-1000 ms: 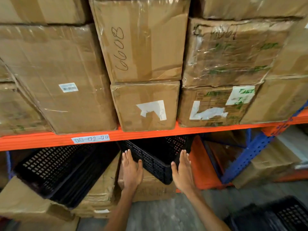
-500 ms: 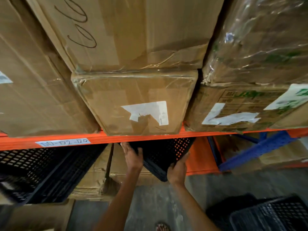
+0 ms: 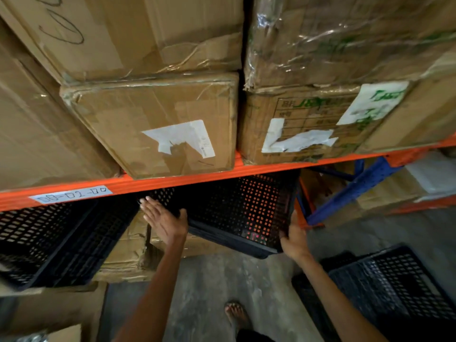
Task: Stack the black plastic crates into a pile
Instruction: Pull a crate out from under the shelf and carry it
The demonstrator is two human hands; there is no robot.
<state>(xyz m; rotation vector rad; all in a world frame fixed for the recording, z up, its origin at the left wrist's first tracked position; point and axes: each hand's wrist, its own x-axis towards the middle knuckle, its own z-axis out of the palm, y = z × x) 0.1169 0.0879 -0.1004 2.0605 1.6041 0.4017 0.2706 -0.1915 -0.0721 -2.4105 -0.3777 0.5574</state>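
Gripping the black crate (image 3: 237,213) under the orange beam (image 3: 172,180), your left hand (image 3: 165,220) and right hand (image 3: 294,239) are clasping its opposite ends; try keeping it level between them, clearing the beam above your knuckles.

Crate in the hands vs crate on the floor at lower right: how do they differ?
The held crate sits under the orange shelf beam, gripped at its two ends by the left hand and right hand; the floor crate is untouched. The held crate is tipped, its perforated wall facing the camera; the floor crate shows its open top. Both are black perforated plastic.
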